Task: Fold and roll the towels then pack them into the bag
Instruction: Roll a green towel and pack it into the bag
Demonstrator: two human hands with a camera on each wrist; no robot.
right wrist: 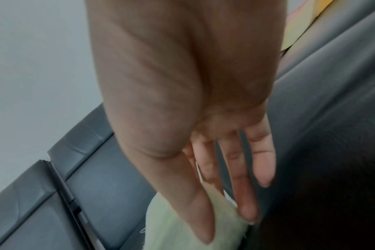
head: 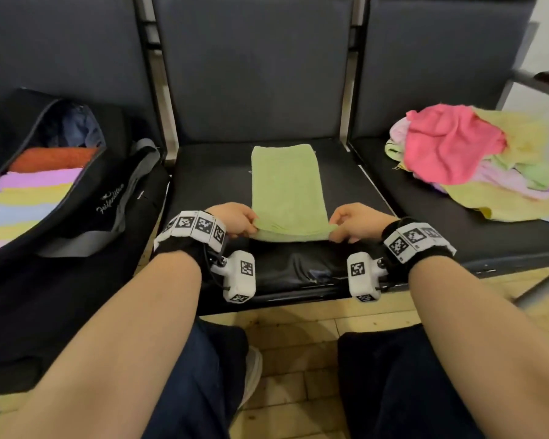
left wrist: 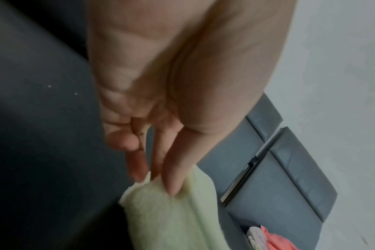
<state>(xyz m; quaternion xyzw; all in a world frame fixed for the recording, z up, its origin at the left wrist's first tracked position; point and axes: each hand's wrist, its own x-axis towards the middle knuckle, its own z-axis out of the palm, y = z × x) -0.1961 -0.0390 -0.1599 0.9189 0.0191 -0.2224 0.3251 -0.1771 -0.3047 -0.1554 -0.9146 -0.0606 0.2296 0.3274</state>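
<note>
A green towel [head: 287, 185], folded into a long narrow strip, lies on the dark seat [head: 355, 198] of the middle chair, its near end lifted slightly off the cushion. The left hand [head: 233, 218] pinches the near left corner between thumb and fingers, and the right hand [head: 352, 221] pinches the near right corner likewise. On the seat to the left stands an open black bag [head: 86, 198] with rolled towels [head: 29, 198] in several colours packed side by side. On the right seat sits a loose pile of towels [head: 469, 156], pink uppermost.
</note>
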